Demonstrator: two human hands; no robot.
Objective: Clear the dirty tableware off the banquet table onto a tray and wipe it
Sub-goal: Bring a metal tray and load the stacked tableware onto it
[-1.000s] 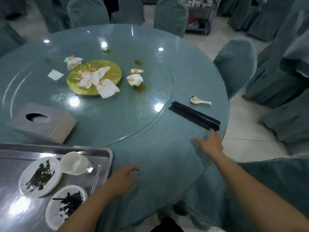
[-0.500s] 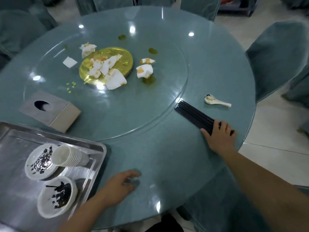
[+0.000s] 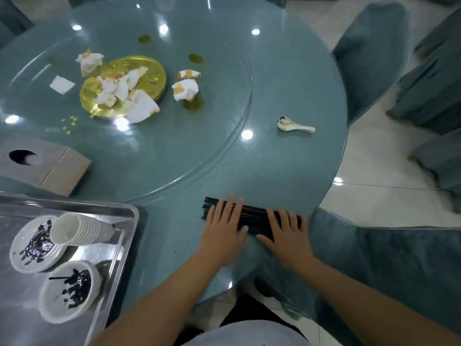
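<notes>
Glossy teal glass tops the round banquet table (image 3: 287, 171), and at its left edge the steel tray (image 3: 74, 203) already carries two sauce-smeared white plates (image 3: 37, 243) and a nested stack of ribbed white cups (image 3: 79, 229), so clearing looks partly done. Further right sit a cardboard tissue box (image 3: 45, 168), a shiny gold plate (image 3: 149, 68) heaped with crumpled, stained napkins (image 3: 139, 106), and oily spills, so wiping looks not yet begun. Near the front edge the left hand (image 3: 224, 231) and right hand (image 3: 287, 233) lie flat, fingers straight and clasping nothing, pressing on a bundle of slim black chopsticks (image 3: 254, 217), with a glazed white spoon (image 3: 294, 126) lying apart beyond them
</notes>
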